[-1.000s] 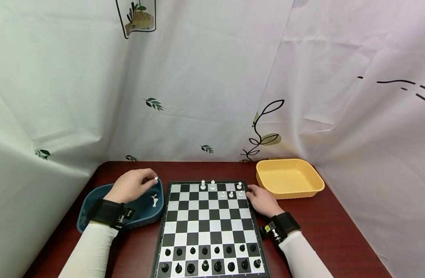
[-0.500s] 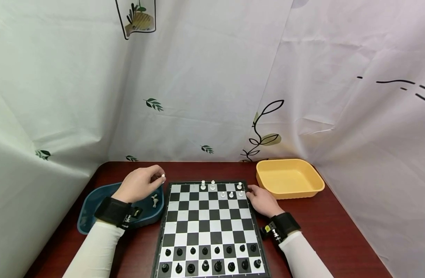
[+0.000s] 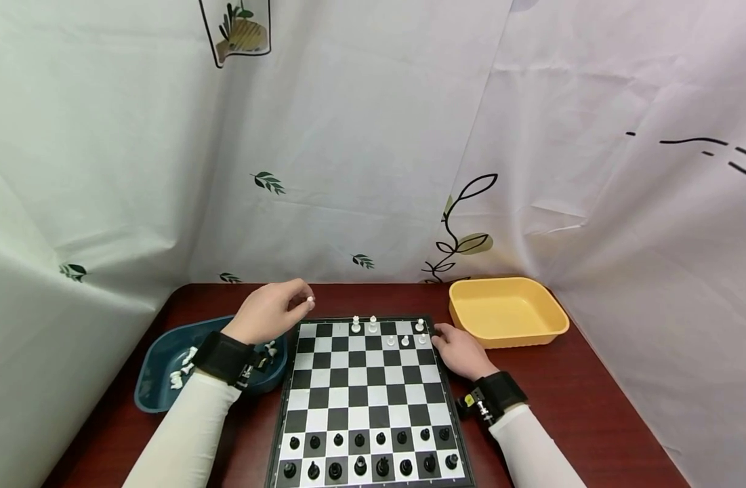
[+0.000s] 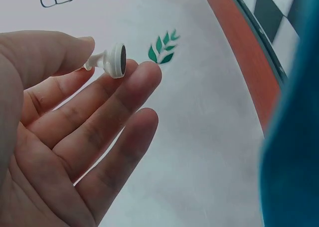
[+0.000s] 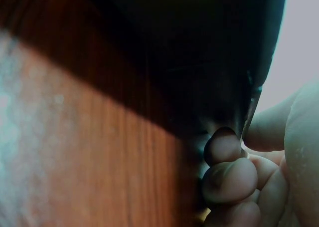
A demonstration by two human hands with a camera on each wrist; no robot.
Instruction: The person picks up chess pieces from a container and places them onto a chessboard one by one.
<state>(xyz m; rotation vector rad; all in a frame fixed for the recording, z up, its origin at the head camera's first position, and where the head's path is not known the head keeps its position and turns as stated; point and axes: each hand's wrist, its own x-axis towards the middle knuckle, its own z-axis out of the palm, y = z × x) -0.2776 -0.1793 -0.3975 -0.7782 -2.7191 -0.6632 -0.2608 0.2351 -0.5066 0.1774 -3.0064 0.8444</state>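
Thumb and fingers of my left hand (image 3: 269, 313) pinch a small white chess piece (image 4: 115, 61), whose round base has a dark underside. This hand is in the air beyond the far left corner of the chessboard (image 3: 348, 378). At the board's far right corner, my right hand (image 3: 464, 354) grips the edge; in the right wrist view its fingers (image 5: 230, 179) curl at the board's dark side. Several white pieces, among them a white pawn (image 3: 405, 341), stand in the far rows toward the right. Black pieces, such as a black king (image 3: 382, 466), fill the two near rows.
A blue tray (image 3: 156, 366) with several white pieces lying in it stands left of the board, partly under my left forearm. To the far right is a yellow tray (image 3: 508, 313). A white printed curtain (image 3: 348, 149) hangs behind the dark red table (image 3: 568, 400).
My left hand has moved right and away from me with the white chess piece, from over the blue tray toward the board's far left corner. My right hand has stayed at the board's edge.
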